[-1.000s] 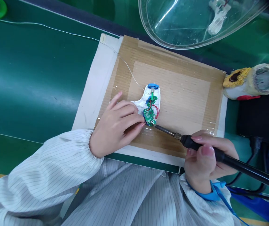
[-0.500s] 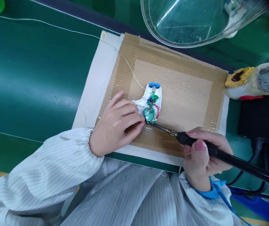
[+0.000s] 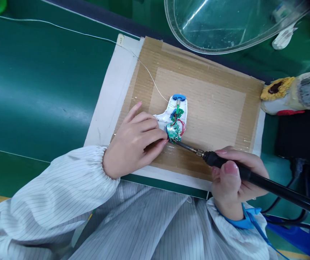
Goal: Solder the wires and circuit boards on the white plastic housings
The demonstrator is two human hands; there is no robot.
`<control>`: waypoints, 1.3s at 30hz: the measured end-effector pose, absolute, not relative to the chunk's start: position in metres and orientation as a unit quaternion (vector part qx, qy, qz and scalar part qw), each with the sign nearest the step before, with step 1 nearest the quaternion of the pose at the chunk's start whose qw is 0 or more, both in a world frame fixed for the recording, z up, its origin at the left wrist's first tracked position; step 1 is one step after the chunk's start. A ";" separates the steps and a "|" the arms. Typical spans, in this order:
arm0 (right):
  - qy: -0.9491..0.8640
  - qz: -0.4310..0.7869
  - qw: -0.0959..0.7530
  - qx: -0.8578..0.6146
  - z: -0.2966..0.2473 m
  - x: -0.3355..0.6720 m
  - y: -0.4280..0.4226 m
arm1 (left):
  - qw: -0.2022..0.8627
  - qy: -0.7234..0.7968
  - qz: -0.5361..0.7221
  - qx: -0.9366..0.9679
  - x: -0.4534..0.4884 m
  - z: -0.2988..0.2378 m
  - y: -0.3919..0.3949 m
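Note:
My right hand (image 3: 235, 177) is wrapped round the black handle of a soldering iron (image 3: 211, 159). The iron's tip meets the lower edge of a small green circuit board (image 3: 173, 131). My left hand (image 3: 138, 141) rests beside the board, thumb and index finger pinched at its lower left edge. What lies between those fingertips is too small to make out. The board sits over a white curved plastic shell (image 3: 163, 118) with red and green wires and a blue round end piece (image 3: 179, 97). Thin solder wire (image 3: 155, 85) runs from the upper left to the shell.
Under the work lies a cardboard sheet (image 3: 211, 104) on a white board (image 3: 104, 86). A clear plastic bin (image 3: 198, 45) stands at the back, a white part (image 3: 283, 38) by its right side. At right are a flower-decorated holder (image 3: 282, 95) and a black box (image 3: 301, 135) with cables.
The white part by the clear bin has shifted to the right and looks turned. Both hands and the soldering iron hold nearly the same place; the view has moved slightly.

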State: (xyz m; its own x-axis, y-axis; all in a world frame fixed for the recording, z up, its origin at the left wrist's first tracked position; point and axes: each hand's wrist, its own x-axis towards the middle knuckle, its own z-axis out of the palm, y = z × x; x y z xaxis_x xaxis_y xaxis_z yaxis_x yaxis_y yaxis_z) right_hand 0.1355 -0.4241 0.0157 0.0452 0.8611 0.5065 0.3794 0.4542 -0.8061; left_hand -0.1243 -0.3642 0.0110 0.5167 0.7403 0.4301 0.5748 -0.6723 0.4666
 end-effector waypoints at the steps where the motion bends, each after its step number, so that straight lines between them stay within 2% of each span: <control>1: -0.654 0.221 0.542 -0.479 0.016 0.135 -0.425 | 0.136 0.384 0.309 0.859 -0.124 0.011 -0.364; 32: -0.661 0.212 0.536 -0.481 0.016 0.134 -0.425 | 0.162 0.395 0.322 0.845 -0.119 0.014 -0.367; 34: -0.660 0.187 0.555 -0.471 0.015 0.133 -0.423 | 0.160 0.395 0.322 0.846 -0.119 0.014 -0.367; 39: -0.599 0.034 0.676 -0.428 0.009 0.131 -0.415 | 0.164 0.395 0.323 0.844 -0.119 0.014 -0.368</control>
